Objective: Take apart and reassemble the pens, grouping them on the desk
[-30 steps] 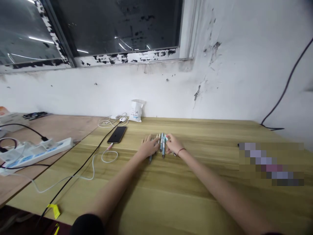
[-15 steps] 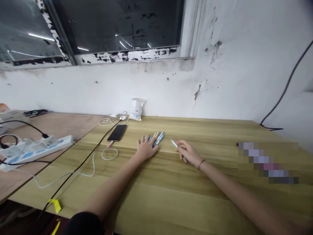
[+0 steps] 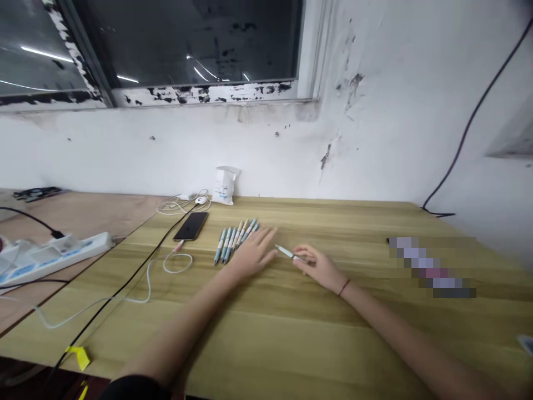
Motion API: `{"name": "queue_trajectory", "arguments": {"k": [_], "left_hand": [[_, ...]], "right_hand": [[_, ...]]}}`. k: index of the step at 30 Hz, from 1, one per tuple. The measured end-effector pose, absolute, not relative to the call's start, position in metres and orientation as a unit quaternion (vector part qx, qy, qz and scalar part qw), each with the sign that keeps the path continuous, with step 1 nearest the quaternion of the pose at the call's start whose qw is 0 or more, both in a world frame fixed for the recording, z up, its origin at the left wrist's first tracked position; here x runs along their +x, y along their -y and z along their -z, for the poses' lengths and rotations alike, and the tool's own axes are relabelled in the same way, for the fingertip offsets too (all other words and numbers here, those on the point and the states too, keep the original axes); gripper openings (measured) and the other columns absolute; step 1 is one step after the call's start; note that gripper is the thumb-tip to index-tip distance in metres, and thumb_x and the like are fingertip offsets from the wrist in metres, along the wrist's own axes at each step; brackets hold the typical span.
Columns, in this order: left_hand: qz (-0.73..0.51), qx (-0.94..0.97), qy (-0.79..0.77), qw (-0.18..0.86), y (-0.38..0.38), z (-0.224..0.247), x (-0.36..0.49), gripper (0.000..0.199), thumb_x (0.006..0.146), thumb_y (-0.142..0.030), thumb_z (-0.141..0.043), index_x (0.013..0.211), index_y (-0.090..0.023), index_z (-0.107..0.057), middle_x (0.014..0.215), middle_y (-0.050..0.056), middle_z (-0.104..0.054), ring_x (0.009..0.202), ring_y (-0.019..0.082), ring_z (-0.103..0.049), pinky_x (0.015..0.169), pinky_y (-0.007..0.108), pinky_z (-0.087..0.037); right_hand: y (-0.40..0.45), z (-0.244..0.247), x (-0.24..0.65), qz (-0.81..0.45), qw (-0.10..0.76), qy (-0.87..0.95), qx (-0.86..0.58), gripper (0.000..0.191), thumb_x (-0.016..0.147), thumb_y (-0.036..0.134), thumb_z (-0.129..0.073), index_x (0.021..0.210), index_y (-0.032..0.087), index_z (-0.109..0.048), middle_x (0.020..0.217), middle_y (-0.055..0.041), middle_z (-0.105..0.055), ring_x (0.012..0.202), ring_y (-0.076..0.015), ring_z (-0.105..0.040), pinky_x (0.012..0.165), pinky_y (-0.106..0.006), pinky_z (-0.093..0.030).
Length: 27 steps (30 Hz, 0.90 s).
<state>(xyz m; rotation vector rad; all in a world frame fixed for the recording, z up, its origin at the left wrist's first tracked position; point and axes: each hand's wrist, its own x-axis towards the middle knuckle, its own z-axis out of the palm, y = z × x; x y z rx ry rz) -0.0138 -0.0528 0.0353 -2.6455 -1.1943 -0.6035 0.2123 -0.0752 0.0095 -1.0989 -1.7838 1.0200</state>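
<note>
Hold the slim mint-and-white pen (image 3: 285, 251) lightly, your right hand (image 3: 322, 269) pinching it; steer your left hand (image 3: 252, 255), fingers apart, clear of the slim blue-and-cream pens (image 3: 230, 244).

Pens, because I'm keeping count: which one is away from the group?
The pale pen held in the right hand; the other pens lie together on the table beside the left hand.
</note>
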Motion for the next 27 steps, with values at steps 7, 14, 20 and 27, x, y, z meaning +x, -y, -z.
{"name": "queue_trajectory", "arguments": {"k": [7, 14, 20, 27], "left_hand": [[0.182, -0.914, 0.349, 0.096, 0.065, -0.039, -0.003, 0.029, 0.094, -0.029, -0.035, 0.113, -0.02, -0.054, 0.1, 0.006, -0.062, 0.092, 0.018, -0.057, 0.083, 0.031, -0.044], [0.256, -0.888, 0.354, 0.141, 0.061, -0.041, -0.021, 0.027, 0.093, -0.025, -0.037, 0.111, -0.024, -0.057, 0.102, 0.006, -0.061, 0.094, 0.017, -0.055, 0.083, 0.03, -0.042], [0.231, -0.914, 0.322, 0.091, 0.064, -0.043, -0.018, 0.027, 0.093, -0.031, -0.038, 0.11, -0.023, -0.058, 0.097, 0.005, -0.064, 0.091, 0.016, -0.057, 0.082, 0.029, -0.041], [0.241, -0.866, 0.421, -0.12, 0.068, -0.045, -0.013, 0.037, 0.093, -0.039, -0.033, 0.098, -0.018, -0.063, 0.085, 0.002, -0.066, 0.078, 0.014, -0.06, 0.072, 0.024, -0.043]], "right_hand": [[0.078, -0.028, 0.221, -0.255, 0.34, 0.79, -0.441, 0.023, 0.085, 0.039, -0.049, 0.083, 0.02, -0.062, 0.079, -0.0017, -0.066, 0.075, -0.0162, -0.061, 0.072, -0.028, -0.047], [0.073, -0.039, 0.245, -0.411, 0.204, 0.762, -0.458, 0.045, 0.087, 0.05, -0.038, 0.069, 0.016, -0.06, 0.064, -0.0004, -0.058, 0.047, -0.0074, -0.041, 0.046, -0.019, -0.033], [0.07, -0.034, 0.25, -0.3, 0.221, 0.797, -0.475, 0.033, 0.087, 0.034, -0.04, 0.07, 0.017, -0.063, 0.063, -0.0004, -0.06, 0.052, -0.0105, -0.047, 0.052, -0.021, -0.035], [0.071, -0.021, 0.244, -0.088, 0.264, 0.83, -0.484, 0.025, 0.085, 0.019, -0.042, 0.082, 0.021, -0.066, 0.081, -0.0062, -0.068, 0.075, -0.0202, -0.059, 0.071, -0.03, -0.043]]}}
